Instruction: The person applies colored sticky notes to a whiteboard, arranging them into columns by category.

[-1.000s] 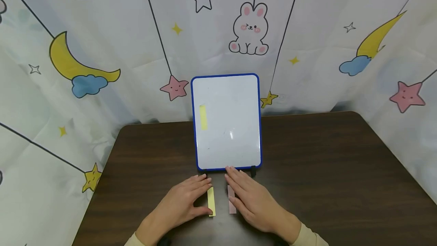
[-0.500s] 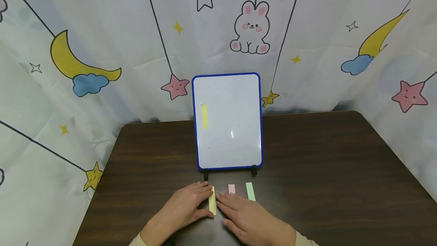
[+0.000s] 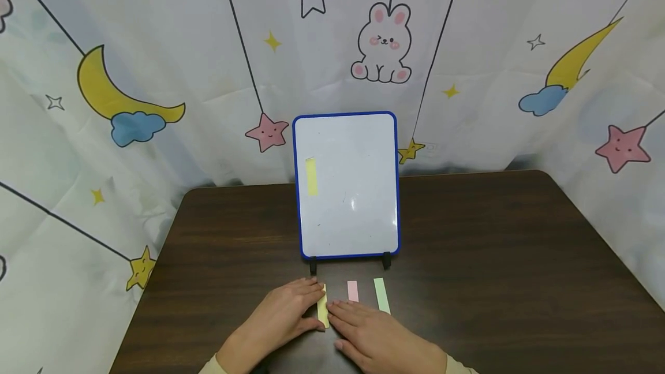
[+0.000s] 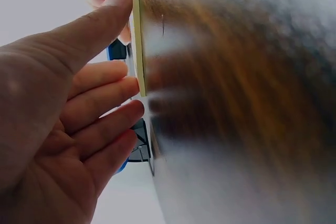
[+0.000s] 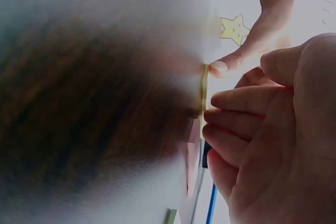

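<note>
On the table lies a narrow yellow sticky-note pad (image 3: 322, 306). My left hand (image 3: 280, 315) rests along its left side, the thumb touching its near end and fingertips close to its far end. In the left wrist view the yellow pad (image 4: 138, 40) spans between thumb and fingers. From the other side, my right hand (image 3: 381, 336) lies with fingers extended, its fingertips at the pad's right edge. Beyond the right hand, a pink sticky-note pad (image 3: 352, 290) and a green one (image 3: 381, 294) are partly covered by it.
A blue-framed whiteboard (image 3: 358, 149) stands behind the pads on small black feet (image 3: 387, 260). A yellow sticky strip (image 3: 312, 176) is on its left part. The dark wooden table (image 3: 483, 258) meets a patterned curtain (image 3: 208, 22) at the back.
My right hand has moved from over the pink and green pads, left and toward me, to the yellow pad, uncovering the far ends of both. My left hand stays nearly still.
</note>
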The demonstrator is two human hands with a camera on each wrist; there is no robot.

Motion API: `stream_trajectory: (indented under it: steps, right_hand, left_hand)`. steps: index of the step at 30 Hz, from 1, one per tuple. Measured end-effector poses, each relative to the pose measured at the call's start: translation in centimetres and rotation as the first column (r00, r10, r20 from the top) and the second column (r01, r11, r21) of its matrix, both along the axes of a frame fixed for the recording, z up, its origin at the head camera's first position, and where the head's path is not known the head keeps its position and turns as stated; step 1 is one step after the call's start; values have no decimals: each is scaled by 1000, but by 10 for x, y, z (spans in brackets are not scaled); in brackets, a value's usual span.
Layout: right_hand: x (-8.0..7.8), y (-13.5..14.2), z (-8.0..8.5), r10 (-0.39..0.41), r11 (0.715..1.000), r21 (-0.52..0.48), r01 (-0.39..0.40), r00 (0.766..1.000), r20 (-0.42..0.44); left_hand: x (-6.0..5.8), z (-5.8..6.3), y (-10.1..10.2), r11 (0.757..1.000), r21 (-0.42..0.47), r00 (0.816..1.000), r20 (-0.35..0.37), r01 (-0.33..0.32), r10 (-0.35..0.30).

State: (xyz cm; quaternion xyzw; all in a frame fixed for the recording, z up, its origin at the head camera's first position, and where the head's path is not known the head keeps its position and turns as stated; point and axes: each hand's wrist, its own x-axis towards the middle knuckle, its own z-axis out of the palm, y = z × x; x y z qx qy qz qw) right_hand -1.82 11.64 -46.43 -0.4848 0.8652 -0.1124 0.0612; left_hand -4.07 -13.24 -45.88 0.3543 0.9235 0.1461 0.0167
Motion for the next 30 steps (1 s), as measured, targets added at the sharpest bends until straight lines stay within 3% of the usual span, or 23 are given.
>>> stream_trajectory:
  steps: [7, 16, 23, 30]
  right_hand:
    - [0, -1, 3, -43, 999, 25, 41, 997, 63]
    - [2, -5, 1, -63, 997, -36, 62, 998, -26]
    - [1, -4, 3, -108, 993, -44, 110, 994, 31]
    - [0, -7, 3, -97, 994, -41, 101, 991, 89]
  left_hand:
    - [0, -2, 0, 1000, 12, 1000, -24, -1, 1]
    - [-2, -2, 0, 999, 40, 1000, -20, -9, 10]
    - [-3, -1, 1, 999, 36, 999, -36, -6, 8]
    - [-1, 1, 0, 999, 15, 999, 47, -28, 27]
